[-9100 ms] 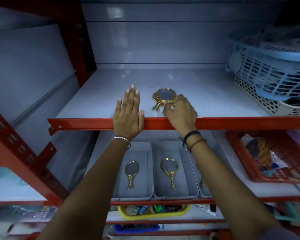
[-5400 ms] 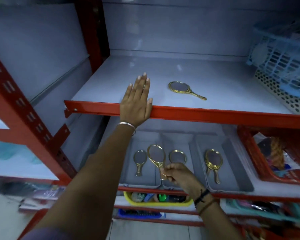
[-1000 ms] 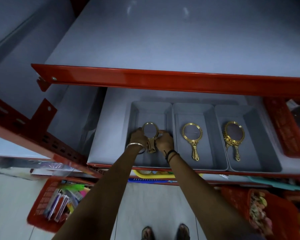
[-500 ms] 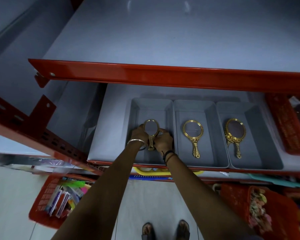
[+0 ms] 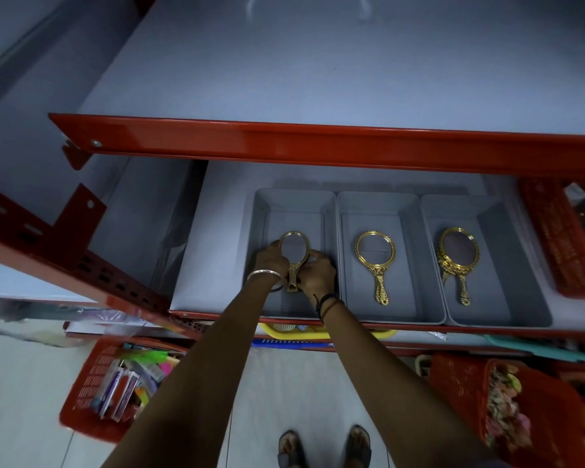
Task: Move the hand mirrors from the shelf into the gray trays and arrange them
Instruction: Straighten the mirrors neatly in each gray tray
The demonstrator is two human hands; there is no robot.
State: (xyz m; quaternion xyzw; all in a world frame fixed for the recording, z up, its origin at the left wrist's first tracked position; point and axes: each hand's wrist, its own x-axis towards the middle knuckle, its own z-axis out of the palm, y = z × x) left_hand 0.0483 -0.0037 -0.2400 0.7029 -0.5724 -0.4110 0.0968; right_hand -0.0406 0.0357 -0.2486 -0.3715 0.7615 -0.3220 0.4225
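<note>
Three trays (image 5: 379,204) abreast, one mirror (image 5: 375,255) in each

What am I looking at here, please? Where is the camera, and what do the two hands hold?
There is no machine. A person wears one camera on the head, looking down at their own arms and feet. The left hand and right hand together hold a gold mirror in the left tray. The middle tray holds a second mirror. In the right tray, the mirrors look like a stack. The upper shelf shows no mirrors.
</note>
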